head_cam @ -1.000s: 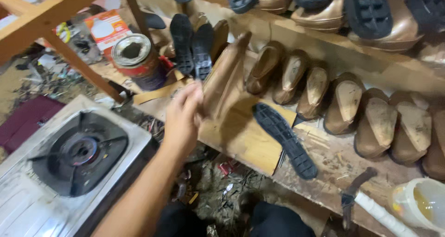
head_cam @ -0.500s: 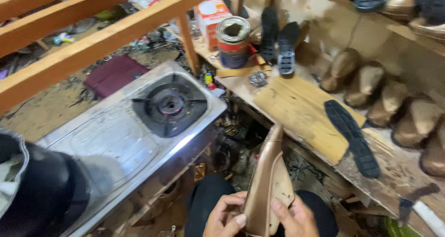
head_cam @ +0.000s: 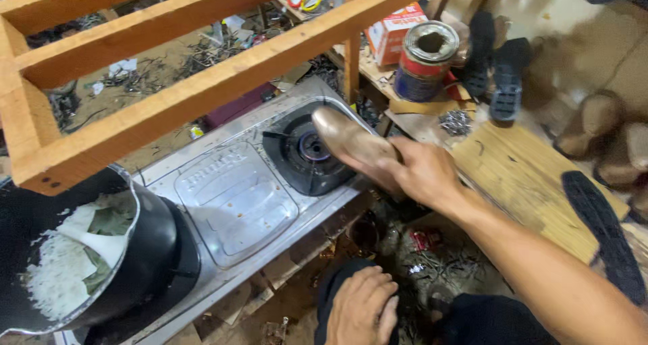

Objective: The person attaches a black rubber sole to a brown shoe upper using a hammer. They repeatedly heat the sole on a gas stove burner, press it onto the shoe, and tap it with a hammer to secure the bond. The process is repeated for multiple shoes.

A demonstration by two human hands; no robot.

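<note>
My right hand (head_cam: 424,173) grips a shiny bronze shoe upper (head_cam: 351,144) and holds its toe over the lit-looking burner (head_cam: 307,152) of a steel gas stove (head_cam: 229,203). My left hand (head_cam: 362,308) rests on my knee at the bottom of the view, fingers curled loosely, holding nothing.
A black pot (head_cam: 81,257) with rice and leaves sits on the stove's left side. A wooden frame (head_cam: 169,55) crosses overhead. A glue tin (head_cam: 425,61), black soles (head_cam: 496,68), a long sole (head_cam: 604,233) and a wooden board (head_cam: 520,183) lie on the bench at right.
The shoe upper left both hands at my lap; my right hand now holds it alone over the burner. My left hand dropped to my knee. The view shifted left.
</note>
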